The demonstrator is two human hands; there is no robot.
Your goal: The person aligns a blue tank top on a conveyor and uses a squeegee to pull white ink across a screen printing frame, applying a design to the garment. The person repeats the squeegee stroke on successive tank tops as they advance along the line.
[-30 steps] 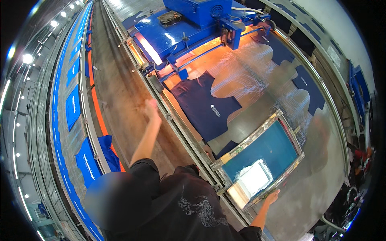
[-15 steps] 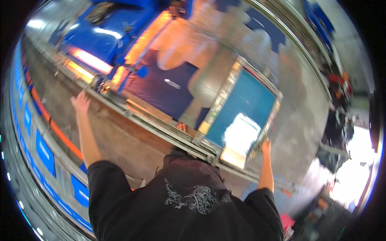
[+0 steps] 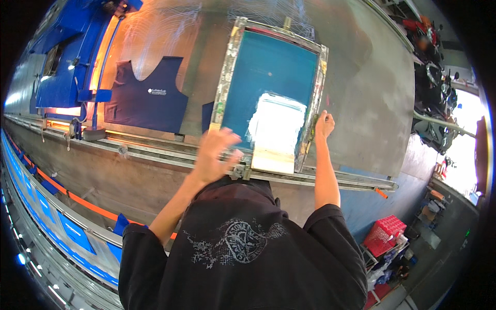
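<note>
A printing screen with teal mesh (image 3: pixel 274 67) and a worn, taped frame (image 3: pixel 227 72) lies on the long table. White ink (image 3: pixel 279 121) covers the lower part of the mesh, and a pale wooden block (image 3: pixel 273 161), like a squeegee handle, sits at the near end. My left hand (image 3: pixel 214 152) is over the frame's near left corner, fingers spread and slightly blurred, holding nothing. Along the right side of the frame, my right hand (image 3: pixel 324 125) is closed; what its fingers grip is hidden. Left of the screen lies a navy shirt panel (image 3: pixel 147 98) with a small white print.
A blue machine (image 3: pixel 62 62) with an orange heater glow stands over the table at left. Metal rails (image 3: pixel 150 155) run along the near edge. More navy cloth (image 3: pixel 207 118) shows beside the frame. Motorcycles (image 3: pixel 434 103) and a red basket (image 3: pixel 385 231) are off to the right.
My left hand has come from the rail near the blue machine to the screen's near left corner. My right hand remains closed beside the frame. The view has turned.
</note>
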